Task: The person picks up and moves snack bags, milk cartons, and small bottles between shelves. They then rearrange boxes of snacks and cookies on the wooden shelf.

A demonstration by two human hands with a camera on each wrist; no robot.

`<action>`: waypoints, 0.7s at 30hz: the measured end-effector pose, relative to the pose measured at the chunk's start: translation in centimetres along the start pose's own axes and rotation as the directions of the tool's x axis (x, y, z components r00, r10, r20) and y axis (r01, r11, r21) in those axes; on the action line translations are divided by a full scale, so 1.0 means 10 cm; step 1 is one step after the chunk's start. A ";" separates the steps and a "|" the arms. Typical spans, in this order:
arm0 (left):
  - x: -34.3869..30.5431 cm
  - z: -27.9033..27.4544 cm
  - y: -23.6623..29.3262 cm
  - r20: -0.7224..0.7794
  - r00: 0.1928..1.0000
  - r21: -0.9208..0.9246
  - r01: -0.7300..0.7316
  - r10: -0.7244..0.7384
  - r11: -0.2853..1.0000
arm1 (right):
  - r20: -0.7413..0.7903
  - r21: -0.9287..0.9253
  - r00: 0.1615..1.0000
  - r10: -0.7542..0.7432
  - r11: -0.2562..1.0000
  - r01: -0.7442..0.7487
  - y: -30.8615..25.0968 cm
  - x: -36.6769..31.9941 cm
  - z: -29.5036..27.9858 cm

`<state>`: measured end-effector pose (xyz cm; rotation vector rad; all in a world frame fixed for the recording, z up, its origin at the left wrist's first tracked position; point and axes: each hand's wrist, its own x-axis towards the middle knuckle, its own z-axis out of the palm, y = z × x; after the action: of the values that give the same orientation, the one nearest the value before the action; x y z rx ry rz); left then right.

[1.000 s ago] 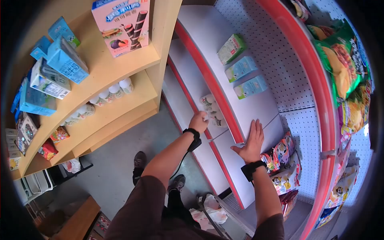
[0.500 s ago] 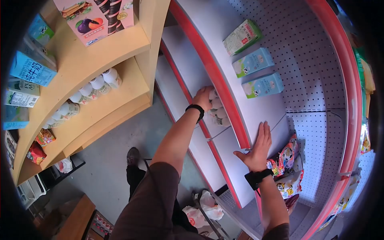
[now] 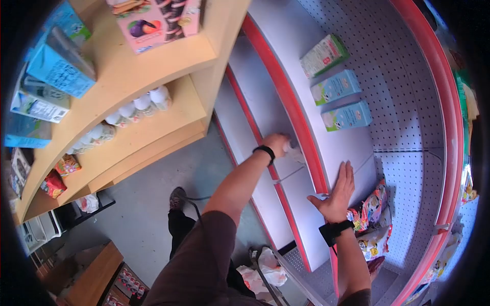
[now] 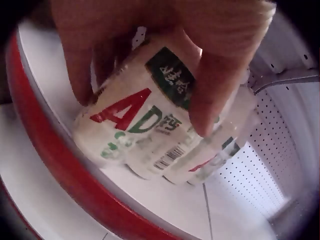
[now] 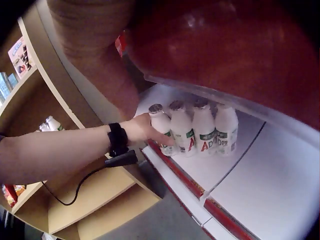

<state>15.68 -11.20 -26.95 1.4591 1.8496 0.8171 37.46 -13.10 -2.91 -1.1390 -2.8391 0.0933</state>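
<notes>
Four white bottles, red and green "AD" lettering, in a side-by-side row on the lower grey shelf, behind its red edge strip; one left hand, thumb and fingers curled round the bottle at the row's end, black band at the wrist; one right hand, open, fingers extended, resting on the upper grey shelf near its edge. Further stock, same upper shelf, beyond the right hand: one green-and-white carton, two blue cartons. Beside the right hand: colourful snack bags. To the left: one curved wooden unit, bearing a pink box, blue milk cartons and, a level lower, white-capped bottles
</notes>
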 end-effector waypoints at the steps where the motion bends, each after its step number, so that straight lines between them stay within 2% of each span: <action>1: -0.04 -0.05 0.09 0.031 0.999 0.015 0.020 -0.021 1.000 | -0.008 -0.014 1.000 -0.011 1.000 0.011 0.00 -0.01 0.01; 3: -0.17 -0.10 0.28 -0.072 0.997 -0.013 0.001 -0.002 1.000 | -0.011 -0.009 1.000 -0.013 1.000 0.013 0.00 0.00 0.01; 5: -0.21 -0.07 0.42 -0.107 0.992 -0.043 0.056 -0.061 0.997 | -0.017 -0.007 1.000 0.005 1.000 -0.006 -0.02 -0.01 0.00; 7: -0.33 -0.10 0.51 -0.102 0.988 -0.029 0.112 -0.115 0.993 | -0.026 0.001 1.000 0.005 1.000 -0.005 0.00 -0.02 0.02; 12: -0.95 -0.44 0.59 -0.079 0.961 -0.148 0.251 -0.264 0.957 | -0.013 0.005 0.999 0.039 0.999 -0.039 0.02 -0.03 0.02; 18: -2.15 -0.85 0.46 -0.146 0.895 -0.344 0.353 -0.421 0.870 | -0.022 0.007 0.999 0.050 0.999 -0.050 0.05 -0.04 0.05; 19: -2.41 -0.96 0.48 -0.111 0.872 -0.399 0.400 -0.476 0.825 | -0.022 0.008 0.998 0.059 0.998 -0.058 0.05 -0.04 0.06; 21: -2.95 -1.17 0.51 -0.111 0.835 -0.577 0.388 -0.539 0.719 | -0.036 -0.017 0.998 0.051 0.999 -0.051 0.08 -0.06 0.09</action>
<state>14.78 -40.04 -12.78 0.5004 1.8548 1.1863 38.32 -12.95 -3.89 -1.2045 -2.7859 0.0503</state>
